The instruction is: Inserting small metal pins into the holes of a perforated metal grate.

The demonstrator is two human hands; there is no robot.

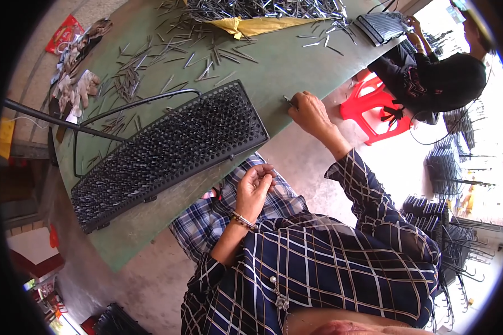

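A long black perforated rack (248,106) lies slantwise on the green table (279,67), most of its holes filled with upright thin dark metal pieces. A bent black rod handle (140,102) rises from its far side. Beyond the rack's right end, over the table's edge, my right hand (313,116) pinches a small dark metal piece (288,101). My left hand (254,192) is closed above my lap, near the rack's front edge, thumb pressed to curled fingers. Whatever it may hold is hidden. Neither hand touches the rack.
Loose metal strips (131,75) are scattered across the table, with a larger heap (262,8) on yellow sheeting (262,25). Gloves (84,84) lie at the left edge. On the right, another person (452,84) works at a similar rack (381,25) beside a red stool (374,111).
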